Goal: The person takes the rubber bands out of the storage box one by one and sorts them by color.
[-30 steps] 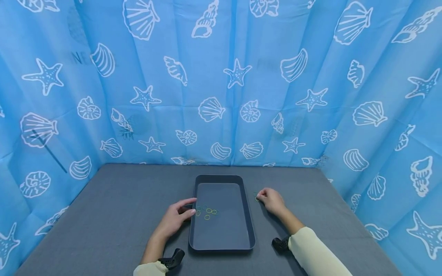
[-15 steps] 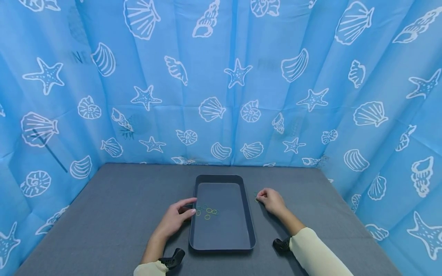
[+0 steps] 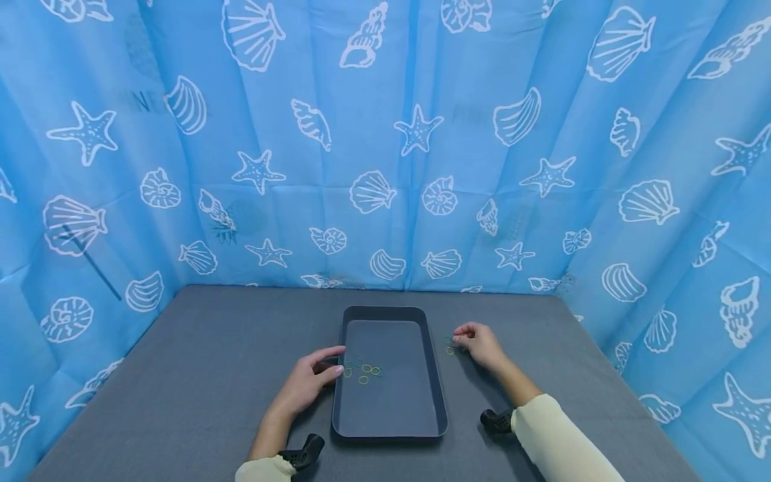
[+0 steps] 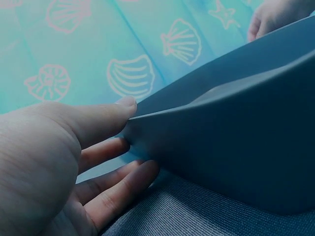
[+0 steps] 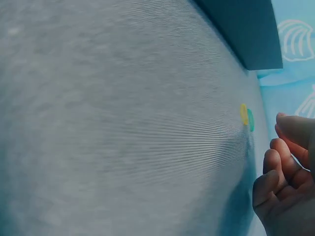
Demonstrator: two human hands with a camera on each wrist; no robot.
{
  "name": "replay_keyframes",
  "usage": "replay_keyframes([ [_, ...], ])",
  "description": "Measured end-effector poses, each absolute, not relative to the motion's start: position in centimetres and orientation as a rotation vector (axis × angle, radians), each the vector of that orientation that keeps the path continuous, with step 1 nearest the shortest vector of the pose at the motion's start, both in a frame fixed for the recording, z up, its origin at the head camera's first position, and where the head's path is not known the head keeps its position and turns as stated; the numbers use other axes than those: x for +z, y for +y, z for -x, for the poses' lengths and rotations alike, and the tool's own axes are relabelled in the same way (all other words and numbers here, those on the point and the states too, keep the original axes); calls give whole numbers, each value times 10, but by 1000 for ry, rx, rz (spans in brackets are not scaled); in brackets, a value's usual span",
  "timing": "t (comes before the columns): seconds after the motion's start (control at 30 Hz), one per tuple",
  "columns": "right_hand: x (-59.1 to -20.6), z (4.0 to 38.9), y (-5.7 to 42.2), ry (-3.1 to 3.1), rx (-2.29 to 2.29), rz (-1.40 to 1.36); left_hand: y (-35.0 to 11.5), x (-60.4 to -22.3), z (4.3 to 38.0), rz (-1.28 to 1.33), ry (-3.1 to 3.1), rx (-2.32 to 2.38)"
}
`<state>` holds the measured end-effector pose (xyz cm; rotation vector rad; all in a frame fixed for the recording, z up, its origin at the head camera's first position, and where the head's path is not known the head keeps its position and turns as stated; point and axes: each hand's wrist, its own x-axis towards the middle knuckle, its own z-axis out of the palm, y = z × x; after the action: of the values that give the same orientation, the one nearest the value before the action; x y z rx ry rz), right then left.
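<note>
A dark grey baking tray (image 3: pixel 390 402) lies on the table, and several small yellow and green rubber bands (image 3: pixel 366 368) are spread on its floor near the left side. My left hand (image 3: pixel 304 381) holds the tray's left rim; in the left wrist view the thumb (image 4: pixel 106 118) lies on the edge, with other fingers against the outer wall. To the right of the tray, my right hand (image 3: pixel 480 345) hovers close beside a yellow rubber band (image 3: pixel 450 351) and a green rubber band (image 5: pixel 250 120) on the cloth. Its fingers are loosely bent, with nothing visible between them.
Grey cloth covers the table (image 3: pixel 241 341). A blue curtain (image 3: pixel 385 147) with white shells and starfish hangs behind it and along both sides. Black wrist devices (image 3: pixel 304 452) sit at both wrists.
My right hand has risen slightly and shifted right, away from the bands on the cloth, and the yellow one now shows fully. My left hand stays at the tray's rim.
</note>
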<state>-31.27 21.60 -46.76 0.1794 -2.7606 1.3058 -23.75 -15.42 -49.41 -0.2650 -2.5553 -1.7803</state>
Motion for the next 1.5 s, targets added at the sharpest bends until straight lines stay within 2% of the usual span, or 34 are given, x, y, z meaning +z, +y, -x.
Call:
replay_keyframes([
  [0.33, -447, 322, 207, -2723, 1304, -123, -154, -494, 238, 257, -2544, -1815],
  [0.63, -431, 324, 178, -2637, 1610, 17, -154, -494, 237, 261, -2557, -1801],
  [1.0, -415, 317, 140, -2583, 1796, -62, -155, -493, 238, 266, -2534, -1830],
  [1.5, -413, 313, 104, -2752, 1750, -309, -154, -492, 237, 265, -2543, -1810],
])
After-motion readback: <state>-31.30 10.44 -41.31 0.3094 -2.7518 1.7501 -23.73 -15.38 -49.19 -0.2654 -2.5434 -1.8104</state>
